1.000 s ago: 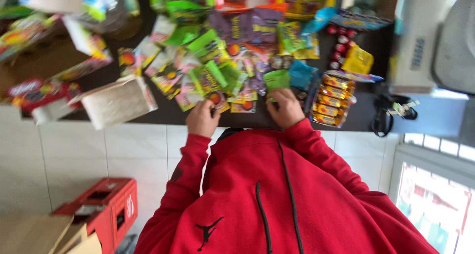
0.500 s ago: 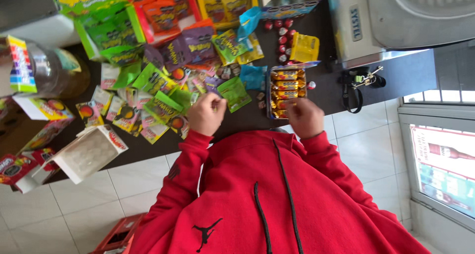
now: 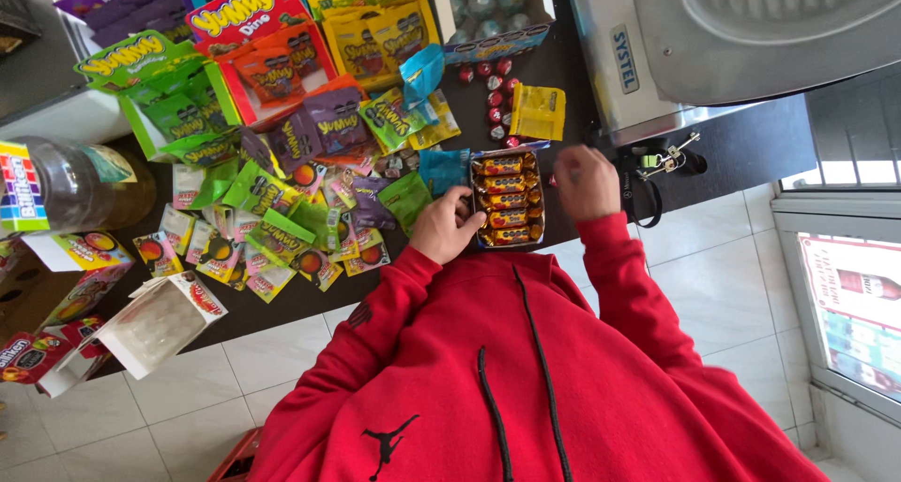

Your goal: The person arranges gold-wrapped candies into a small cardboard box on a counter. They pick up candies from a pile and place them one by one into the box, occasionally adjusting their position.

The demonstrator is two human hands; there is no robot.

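Note:
My left hand (image 3: 449, 225) curls over the left wall of a small open box of gold-wrapped candy bars (image 3: 508, 200) on the dark counter (image 3: 741, 149). My right hand (image 3: 586, 182) rests just right of that box, fingers curled in, with nothing visible in it. Both red hoodie sleeves reach up from the bottom. Loose green, purple and yellow candy packets (image 3: 282, 229) lie spread to the left of my left hand. A yellow packet (image 3: 537, 111) and small red round sweets (image 3: 494, 86) lie beyond the box.
Open display cartons of packets (image 3: 258, 45) stand at the back left. A clear jar (image 3: 80, 186) and an empty white carton (image 3: 155, 322) are at the left. A grey machine (image 3: 732, 41) fills the back right, with keys (image 3: 668, 158) beside it. White tiled floor lies below.
My left hand has moved right from the loose packets onto the candy bar box. My right hand has shifted from the box's front to its right side. The view has swung.

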